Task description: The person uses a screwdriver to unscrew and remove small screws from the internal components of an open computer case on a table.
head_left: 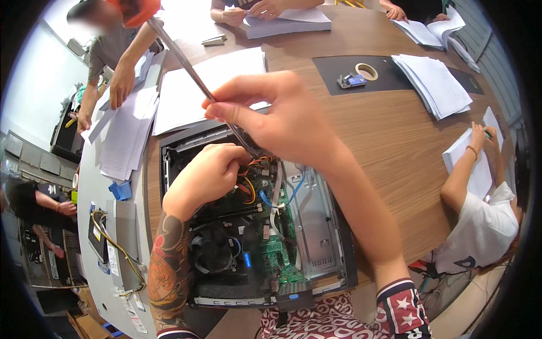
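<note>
My right hand (276,116) pinches the metal shaft of a long screwdriver (183,61) between thumb and fingers. Its orange handle tilts up to the far left, while the lower end slants down into an opened desktop computer case (323,248). Inside the case, my left hand (209,172) is closed, its fingers curled close to the screwdriver's lower end; whatever they grip is hidden. Around them are a green circuit board (278,257), a black fan (212,248), a blue cable (296,195) and yellow and orange wires (248,189).
Paper stacks (178,99) lie behind the case. A power supply (121,237) with loose wires and a blue plastic piece (120,190) are on the left. Far right are a tape roll (367,71) and more papers (432,85). Several people handle papers around the table (384,147).
</note>
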The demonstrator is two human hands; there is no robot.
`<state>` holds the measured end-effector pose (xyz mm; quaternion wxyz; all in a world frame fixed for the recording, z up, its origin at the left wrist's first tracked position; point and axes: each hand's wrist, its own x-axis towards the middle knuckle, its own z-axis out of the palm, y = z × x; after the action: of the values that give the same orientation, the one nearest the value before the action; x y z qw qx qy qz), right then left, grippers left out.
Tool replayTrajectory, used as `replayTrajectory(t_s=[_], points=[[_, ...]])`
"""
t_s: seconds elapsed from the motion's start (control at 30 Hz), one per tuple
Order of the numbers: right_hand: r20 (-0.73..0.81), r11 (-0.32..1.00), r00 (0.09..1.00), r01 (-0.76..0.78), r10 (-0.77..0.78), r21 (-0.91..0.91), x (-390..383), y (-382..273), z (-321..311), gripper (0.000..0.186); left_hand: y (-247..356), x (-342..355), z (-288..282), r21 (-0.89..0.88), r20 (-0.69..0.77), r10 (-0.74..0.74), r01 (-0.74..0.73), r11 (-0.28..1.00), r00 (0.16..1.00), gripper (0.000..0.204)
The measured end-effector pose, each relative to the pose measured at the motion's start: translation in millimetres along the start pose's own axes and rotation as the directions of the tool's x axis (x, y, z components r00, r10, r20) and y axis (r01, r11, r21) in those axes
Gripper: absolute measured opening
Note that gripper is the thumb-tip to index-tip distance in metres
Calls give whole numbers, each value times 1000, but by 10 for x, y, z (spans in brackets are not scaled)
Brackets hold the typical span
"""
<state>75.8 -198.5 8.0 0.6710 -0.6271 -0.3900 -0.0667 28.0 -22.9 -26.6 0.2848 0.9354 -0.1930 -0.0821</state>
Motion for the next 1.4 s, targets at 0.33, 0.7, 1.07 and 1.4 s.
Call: replayTrajectory(t_s=[0.33, 0.7, 1.07, 1.4], points=[[-16, 999, 999, 32, -31, 15, 12, 2, 6, 22, -34, -37, 15, 190, -133, 26, 0, 982, 991, 26], [-59, 999, 997, 44, -44, -2, -31, 193, -5, 17, 63, 75, -6, -164, -105, -25, 7, 986, 994, 36], [-86, 998, 996, -30, 34, 54, 2, 97, -108, 16, 117, 44, -44, -571, -145, -142, 34, 821, 979, 24], [-62, 995, 997, 57, -52, 87, -18, 149, 11, 15, 68, -36, 1, -523, -185, -151, 33, 852, 971, 26]])
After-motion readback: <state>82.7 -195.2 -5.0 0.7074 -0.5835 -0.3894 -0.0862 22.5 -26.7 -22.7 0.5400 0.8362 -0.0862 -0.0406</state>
